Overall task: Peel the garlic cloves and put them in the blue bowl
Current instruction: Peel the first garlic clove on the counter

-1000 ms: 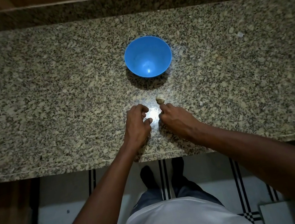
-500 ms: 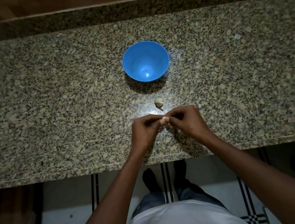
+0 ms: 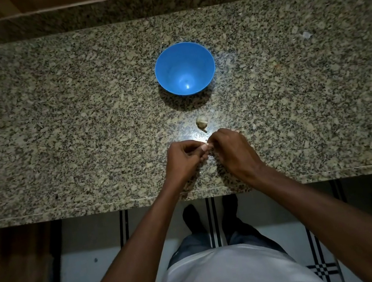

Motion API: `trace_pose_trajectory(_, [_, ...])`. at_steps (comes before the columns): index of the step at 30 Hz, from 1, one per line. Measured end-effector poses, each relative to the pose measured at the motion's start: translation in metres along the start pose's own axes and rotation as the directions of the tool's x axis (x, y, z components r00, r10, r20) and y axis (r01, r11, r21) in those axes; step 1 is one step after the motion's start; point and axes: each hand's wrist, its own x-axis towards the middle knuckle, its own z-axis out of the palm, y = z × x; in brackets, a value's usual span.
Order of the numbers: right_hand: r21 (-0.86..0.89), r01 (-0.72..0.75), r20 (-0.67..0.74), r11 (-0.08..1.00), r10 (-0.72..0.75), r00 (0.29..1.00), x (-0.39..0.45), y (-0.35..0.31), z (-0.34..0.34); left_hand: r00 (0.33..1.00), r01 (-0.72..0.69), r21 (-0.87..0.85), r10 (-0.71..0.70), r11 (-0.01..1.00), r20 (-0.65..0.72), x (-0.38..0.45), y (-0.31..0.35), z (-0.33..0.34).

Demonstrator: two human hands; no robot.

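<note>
**Head view: peeling begins at a dim granite counter**

Head view finds my left hand and right hand meeting just above the speckled granite surface, fingers of both pinching one small pale garlic clove, the better, I judge, to pick at its skin. A second papery clove waits between my hands and the round blue plastic bowl, which looks unfilled. Striped floor tiles show below; the room is dark.

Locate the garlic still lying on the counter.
In the head view the garlic lies mid-counter, between the blue bowl behind it and both hands in front.
</note>
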Motion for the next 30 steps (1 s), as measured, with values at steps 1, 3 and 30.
trace_pose_trajectory(1, [0.002,-0.002,-0.002,1.0,0.002,1.0,0.0,0.0,0.001,1.0,-0.011,0.037,0.011,0.999,0.0,0.001,0.002,0.0])
trace_pose_trajectory(3, [0.037,-0.056,-0.008,0.998,0.057,0.998,0.002,0.001,0.003,0.999,-0.044,0.125,0.043,0.991,0.012,0.002,0.004,-0.001])
trace_pose_trajectory(30, [0.733,-0.439,0.362,0.519,0.249,0.898,0.006,0.022,-0.004,0.998,0.038,0.045,-0.035,0.998,-0.05,-0.005,-0.009,0.002])
